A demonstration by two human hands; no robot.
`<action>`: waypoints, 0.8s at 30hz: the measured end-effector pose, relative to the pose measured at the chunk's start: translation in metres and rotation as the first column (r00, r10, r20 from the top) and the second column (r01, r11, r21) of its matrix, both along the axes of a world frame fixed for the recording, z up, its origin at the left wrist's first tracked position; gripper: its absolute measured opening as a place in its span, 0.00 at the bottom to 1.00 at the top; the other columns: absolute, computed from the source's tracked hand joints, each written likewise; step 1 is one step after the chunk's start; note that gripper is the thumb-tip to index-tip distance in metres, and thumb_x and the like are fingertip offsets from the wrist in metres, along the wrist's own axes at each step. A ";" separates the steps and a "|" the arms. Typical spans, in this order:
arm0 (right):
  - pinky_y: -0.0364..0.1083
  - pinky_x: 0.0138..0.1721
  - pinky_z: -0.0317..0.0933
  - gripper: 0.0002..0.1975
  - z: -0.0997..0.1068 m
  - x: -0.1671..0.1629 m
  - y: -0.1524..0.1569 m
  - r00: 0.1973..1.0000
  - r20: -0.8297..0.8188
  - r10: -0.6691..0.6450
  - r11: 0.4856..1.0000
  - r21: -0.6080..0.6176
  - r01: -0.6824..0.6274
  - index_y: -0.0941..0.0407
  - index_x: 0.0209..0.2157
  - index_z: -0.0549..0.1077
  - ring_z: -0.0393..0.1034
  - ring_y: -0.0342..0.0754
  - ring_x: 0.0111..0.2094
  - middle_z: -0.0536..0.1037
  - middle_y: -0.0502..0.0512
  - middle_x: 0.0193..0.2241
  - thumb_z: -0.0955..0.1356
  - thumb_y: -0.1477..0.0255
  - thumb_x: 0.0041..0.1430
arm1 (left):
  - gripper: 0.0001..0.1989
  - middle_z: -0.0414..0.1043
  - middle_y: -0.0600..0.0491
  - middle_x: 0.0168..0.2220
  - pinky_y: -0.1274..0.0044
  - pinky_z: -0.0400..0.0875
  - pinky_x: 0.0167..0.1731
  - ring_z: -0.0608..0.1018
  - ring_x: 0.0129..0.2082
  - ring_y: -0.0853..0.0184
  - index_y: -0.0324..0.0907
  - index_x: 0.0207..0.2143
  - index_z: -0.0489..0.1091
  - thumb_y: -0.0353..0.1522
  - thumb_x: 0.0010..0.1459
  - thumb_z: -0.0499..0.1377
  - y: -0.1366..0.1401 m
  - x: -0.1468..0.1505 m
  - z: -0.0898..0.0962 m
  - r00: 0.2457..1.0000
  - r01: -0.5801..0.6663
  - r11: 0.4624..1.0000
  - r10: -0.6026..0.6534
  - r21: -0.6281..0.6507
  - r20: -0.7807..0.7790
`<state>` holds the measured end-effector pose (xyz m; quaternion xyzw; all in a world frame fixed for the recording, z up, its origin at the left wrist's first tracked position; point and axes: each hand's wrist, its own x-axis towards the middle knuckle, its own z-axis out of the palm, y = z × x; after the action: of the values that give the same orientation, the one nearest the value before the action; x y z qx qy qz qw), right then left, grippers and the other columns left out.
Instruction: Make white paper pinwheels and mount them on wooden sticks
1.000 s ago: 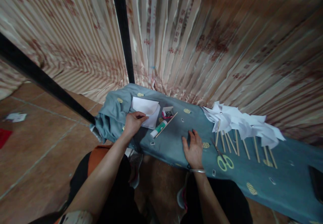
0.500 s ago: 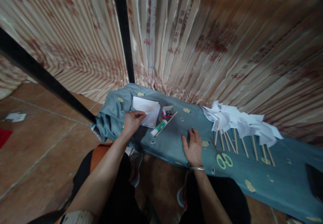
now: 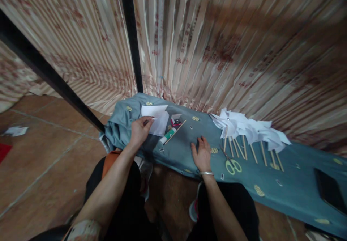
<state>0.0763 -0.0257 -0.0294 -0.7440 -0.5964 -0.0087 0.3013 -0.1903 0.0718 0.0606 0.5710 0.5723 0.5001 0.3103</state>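
My left hand (image 3: pixel 141 129) is closed in a pinch on the edge of a sheet of white paper (image 3: pixel 159 123) at the stack on the cloth; the top sheet is partly raised. My right hand (image 3: pixel 202 155), a bangle at its wrist, lies flat on the blue-grey cloth with fingers apart and nothing in it. Between the hands are a green and white glue stick (image 3: pixel 168 136), a thin wooden stick (image 3: pixel 179 128) and a small red box of metal pins (image 3: pixel 176 120). Scissors with light green handles (image 3: pixel 233 166) lie right of my right hand.
Several white paper pinwheels (image 3: pixel 249 127) on wooden sticks lie along the back right. A black phone (image 3: pixel 329 188) rests at the far right. Black metal posts (image 3: pixel 131 34) and a striped curtain (image 3: pixel 173 45) border the cloth-covered bench (image 3: pixel 295 194).
The top sheet's edge has been raised and shifted by my left hand. My right hand still rests on the cloth. The view has turned slightly right, showing more of the phone.
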 end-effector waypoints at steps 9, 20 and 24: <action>0.61 0.59 0.54 0.37 0.013 0.011 0.006 0.915 -0.401 0.044 0.999 0.016 -0.040 0.63 0.55 0.69 0.60 0.62 0.60 0.67 0.72 0.58 0.64 0.48 0.55 | 0.15 0.72 0.55 0.25 0.80 0.65 0.23 0.71 0.23 0.72 0.41 0.31 0.71 0.43 0.49 0.63 -0.067 0.043 0.052 0.913 0.203 0.978 -0.209 0.054 0.349; 0.53 0.42 0.70 0.31 0.081 0.066 -0.044 0.348 -0.927 0.140 0.976 0.070 -0.205 0.57 0.49 0.74 0.76 0.55 0.41 0.81 0.60 0.43 0.67 0.47 0.53 | 0.05 0.76 0.54 0.27 0.77 0.76 0.33 0.80 0.28 0.70 0.39 0.30 0.66 0.25 0.53 0.61 -0.071 0.101 0.025 0.522 0.502 0.777 0.077 -0.380 0.849; 0.48 0.37 0.69 0.22 0.093 0.070 -0.051 0.196 -0.980 0.026 0.964 -0.028 -0.266 0.55 0.36 0.79 0.77 0.51 0.32 0.83 0.53 0.32 0.78 0.59 0.38 | 0.07 0.76 0.53 0.27 0.77 0.76 0.33 0.80 0.28 0.69 0.37 0.30 0.68 0.24 0.50 0.64 -0.066 0.114 0.018 0.497 0.528 0.772 0.057 -0.354 0.866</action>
<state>0.1465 -0.0764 0.0636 -0.5484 -0.3405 0.5454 0.5346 -0.0761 0.0056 0.0789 0.2109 0.3841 0.4594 0.7726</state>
